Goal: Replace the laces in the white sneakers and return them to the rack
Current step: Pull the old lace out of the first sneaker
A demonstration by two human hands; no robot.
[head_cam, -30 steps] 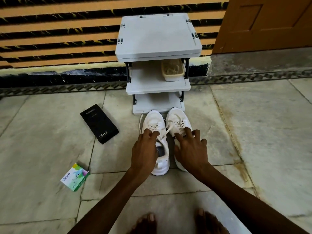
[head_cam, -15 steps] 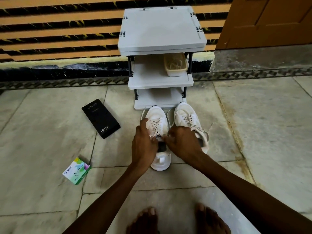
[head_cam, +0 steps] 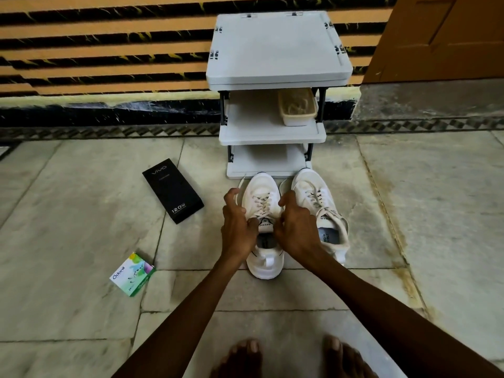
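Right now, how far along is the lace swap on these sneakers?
Done: left sneaker and right sneaker sit on the floor before the rack. In hand: left hand and right hand grip the left sneaker's lace ends. Left: both are laced, so unlacing, relacing, reshelving.

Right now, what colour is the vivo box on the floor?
The box is black with pale lettering, clearest in the head view.

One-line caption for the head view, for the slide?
Left hand and right hand at the laces of one white sneaker on the floor, its mate beside it, before a grey rack.
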